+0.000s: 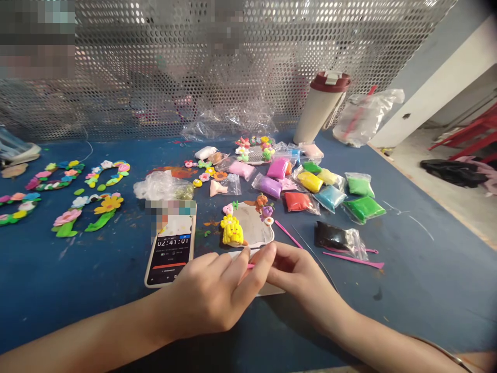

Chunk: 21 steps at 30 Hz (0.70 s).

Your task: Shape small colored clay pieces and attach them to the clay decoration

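Note:
My left hand (212, 285) and my right hand (297, 269) meet at the front middle, fingers bent together. A small pink piece (250, 266) shows between the fingers of my left hand; its rest is hidden. What my right fingertips hold is hidden behind the left fingers. Beneath both hands lies a pale flat piece (272, 290). Just beyond them is a white-edged frame (254, 225) with a yellow clay figure (232, 231) on its left side and small clay pieces at its upper corners. A lit phone (171, 248) lies left of the frame.
Bags of coloured clay, one green (365, 208), one black (332, 235), spread to the right. Pink tools (353, 259) and a thin wire lie near them. A tumbler (322, 109) and plastic bag (365, 116) stand behind. Decorated clay rings (107, 173) are at left.

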Tool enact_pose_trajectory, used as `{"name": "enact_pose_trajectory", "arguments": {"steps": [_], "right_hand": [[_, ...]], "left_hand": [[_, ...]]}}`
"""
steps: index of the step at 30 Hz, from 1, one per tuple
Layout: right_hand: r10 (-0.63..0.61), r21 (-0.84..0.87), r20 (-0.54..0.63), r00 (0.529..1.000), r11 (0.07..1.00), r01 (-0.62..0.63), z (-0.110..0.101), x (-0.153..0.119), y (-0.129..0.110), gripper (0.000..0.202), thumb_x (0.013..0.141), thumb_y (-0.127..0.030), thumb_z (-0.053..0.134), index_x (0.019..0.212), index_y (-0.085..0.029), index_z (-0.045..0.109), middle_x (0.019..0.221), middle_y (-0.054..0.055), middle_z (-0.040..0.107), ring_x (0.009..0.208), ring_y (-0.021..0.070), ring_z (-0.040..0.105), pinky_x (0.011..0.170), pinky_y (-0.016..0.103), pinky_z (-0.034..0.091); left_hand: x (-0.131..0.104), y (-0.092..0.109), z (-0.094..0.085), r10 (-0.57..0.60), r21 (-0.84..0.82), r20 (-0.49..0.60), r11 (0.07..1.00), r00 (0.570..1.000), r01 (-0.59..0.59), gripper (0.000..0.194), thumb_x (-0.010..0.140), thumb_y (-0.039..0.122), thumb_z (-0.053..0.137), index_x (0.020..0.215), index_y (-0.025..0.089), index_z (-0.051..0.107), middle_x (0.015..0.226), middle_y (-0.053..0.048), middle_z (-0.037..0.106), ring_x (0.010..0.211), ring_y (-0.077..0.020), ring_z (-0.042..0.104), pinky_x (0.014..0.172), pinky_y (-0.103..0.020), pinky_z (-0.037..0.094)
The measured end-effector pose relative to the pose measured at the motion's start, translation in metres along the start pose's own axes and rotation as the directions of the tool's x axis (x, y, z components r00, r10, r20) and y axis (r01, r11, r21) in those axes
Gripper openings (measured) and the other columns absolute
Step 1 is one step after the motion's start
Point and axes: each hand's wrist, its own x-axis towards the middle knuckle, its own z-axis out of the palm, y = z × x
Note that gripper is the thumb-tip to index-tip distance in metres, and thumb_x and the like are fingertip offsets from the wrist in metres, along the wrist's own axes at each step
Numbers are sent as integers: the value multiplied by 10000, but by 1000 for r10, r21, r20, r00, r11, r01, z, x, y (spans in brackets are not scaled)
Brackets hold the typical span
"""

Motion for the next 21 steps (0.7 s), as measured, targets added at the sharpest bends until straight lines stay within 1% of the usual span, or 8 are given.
{"name": "enact_pose_trajectory", "arguments": {"steps": [2, 5, 7, 9, 12, 16, 18, 21], "right_hand": [[-9, 14, -14, 1000, 1000, 9, -1, 0, -1, 166, 766, -341, 734, 827, -190, 701, 825, 2, 700, 777, 141, 622, 733, 251, 474], [-41, 31, -82, 996, 999, 43, -5, -2, -4, 144, 750, -327, 752, 760, -196, 694, 768, -11, 695, 732, 131, 618, 708, 244, 475], [-71, 19, -123, 990, 997, 74, -7, -2, -6, 138, 746, -329, 759, 759, -204, 701, 770, -11, 703, 737, 130, 622, 714, 242, 478], [-102, -1, -135, 986, 995, 103, -8, -3, -7, 129, 753, -331, 754, 773, -211, 712, 796, -5, 712, 763, 137, 632, 737, 250, 486], [-119, -32, -133, 984, 993, 116, -7, -4, -6, 128, 750, -332, 757, 772, -213, 713, 800, -2, 712, 764, 142, 640, 737, 253, 501], [-192, -114, -111, 975, 977, 179, -6, -5, -4, 109, 775, -298, 739, 864, -242, 710, 879, -2, 722, 814, 141, 663, 735, 241, 525], [-337, -256, -76, 939, 916, 308, -7, -6, -4, 129, 813, -247, 698, 941, -261, 707, 937, 5, 724, 868, 149, 668, 753, 250, 536], [-562, -505, 0, 827, 714, 485, -9, -7, -3, 165, 852, -156, 633, 971, -249, 700, 911, 19, 724, 856, 151, 671, 731, 255, 538]], "left_hand": [[1, -1, 0, -35, -56, -13, 998, 999, 34, 310, 998, 160, 379, 1227, -7, 504, 871, -93, 734, 611, -143, 666, 483, -268, 488], [4, -2, 1, -168, -102, -58, 982, 984, 161, 379, 993, 356, 442, 1174, 35, 529, 897, -77, 737, 712, -144, 700, 557, -252, 524], [6, -2, 1, -245, -106, -59, 966, 968, 238, 388, 978, 425, 444, 1095, 76, 565, 874, -67, 734, 706, -156, 707, 546, -258, 525], [7, -1, 1, -267, -101, -52, 960, 962, 261, 298, 980, 370, 455, 1015, 106, 588, 828, -55, 726, 651, -161, 701, 502, -265, 508], [5, -1, 2, -217, -59, -71, 975, 974, 213, 158, 960, 224, 490, 964, 109, 599, 783, -48, 720, 627, -166, 700, 488, -266, 499], [2, -1, 3, -152, -38, -74, 988, 986, 149, 124, 943, 152, 494, 981, 79, 587, 783, -68, 721, 657, -183, 709, 533, -277, 525], [2, -2, 3, -146, -50, -81, 989, 986, 142, 109, 933, 137, 506, 985, 74, 578, 788, -75, 720, 669, -188, 711, 547, -281, 535], [3, -2, 3, -159, -61, -94, 986, 983, 154, 98, 917, 144, 543, 982, 78, 575, 781, -71, 716, 657, -188, 706, 539, -283, 534]]}}
